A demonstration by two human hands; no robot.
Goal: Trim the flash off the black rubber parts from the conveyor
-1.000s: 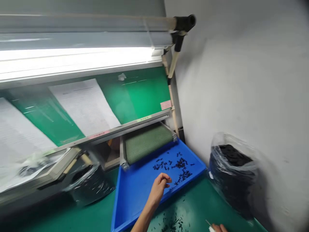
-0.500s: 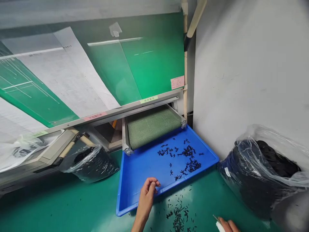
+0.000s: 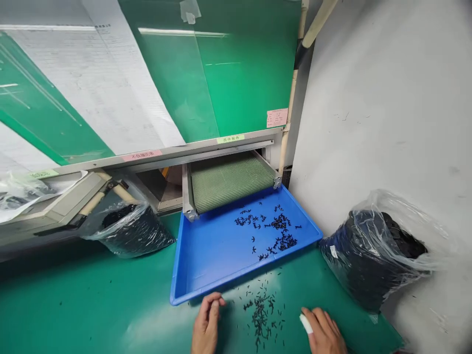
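Across the lower view, a green table (image 3: 96,285) below a green board (image 3: 250,73) hung with papers. On the table, a blue tray (image 3: 210,263), tucked partly under the end of a ribbed belt (image 3: 232,182). Right of the tray, a large plastic bag (image 3: 361,270) of dark contents; to the left, a smaller bag (image 3: 138,236). Newly drawn back from the tray's front edge, the left hand (image 3: 207,322), fingers curled toward the thumb (anything pinched, impossible to tell). Now further into view, the right hand (image 3: 323,333), fingers bent low, grip unclear, white wrap (image 3: 306,324) on one finger. Smallest, black pieces (image 3: 285,240) scattered in the tray's right half, and black bits (image 3: 260,317) loose between both hands, apparently the focus now.
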